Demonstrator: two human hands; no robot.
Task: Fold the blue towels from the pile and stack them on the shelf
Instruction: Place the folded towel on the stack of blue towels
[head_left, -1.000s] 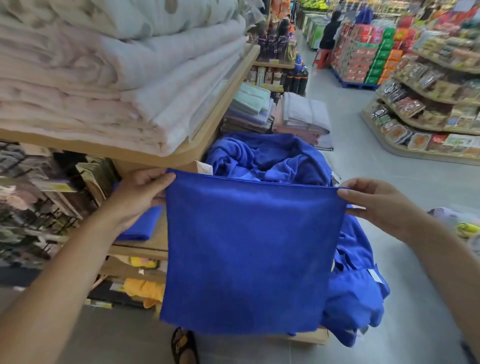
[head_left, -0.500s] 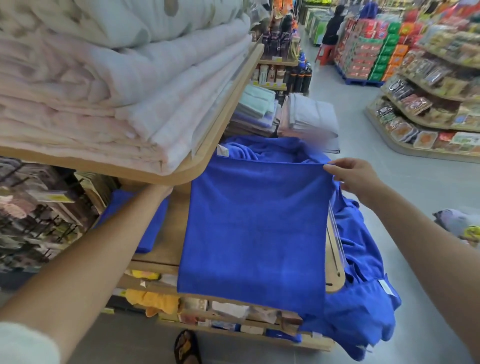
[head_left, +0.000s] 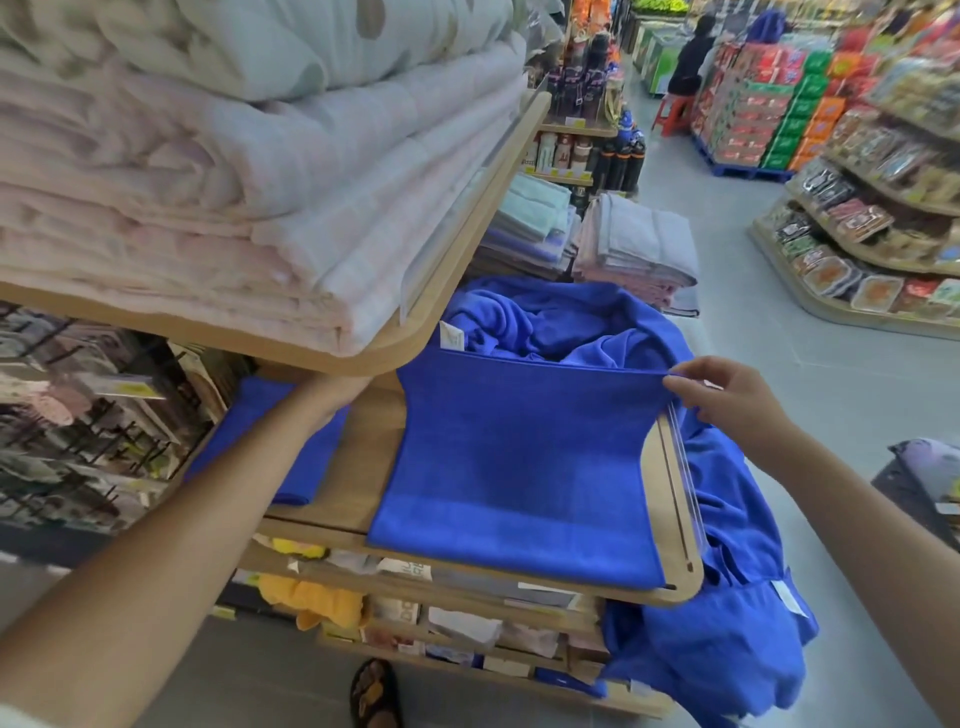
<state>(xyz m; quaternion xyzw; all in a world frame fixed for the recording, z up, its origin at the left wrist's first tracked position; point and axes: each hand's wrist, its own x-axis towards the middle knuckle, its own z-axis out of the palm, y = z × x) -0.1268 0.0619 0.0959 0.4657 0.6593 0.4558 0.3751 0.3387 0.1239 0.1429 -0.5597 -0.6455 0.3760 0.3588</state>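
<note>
"Blue towel (head_left: 519, 467): where is it lying?"
"It is lying flat on the wooden shelf (head_left: 358, 467), before the blue pile (head_left: 545, 327)."
"And the hands?"
"The right hand (head_left: 727, 400) is pinching its far corner; the left hand (head_left: 332, 400) is reaching under the upper shelf (head_left: 467, 249), fingers hidden, cannot tell."

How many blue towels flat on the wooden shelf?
2: one folded towel at the left, behind the left forearm; one spread towel at the right, its corner pinched by the right hand. Pile may hide others.
</note>
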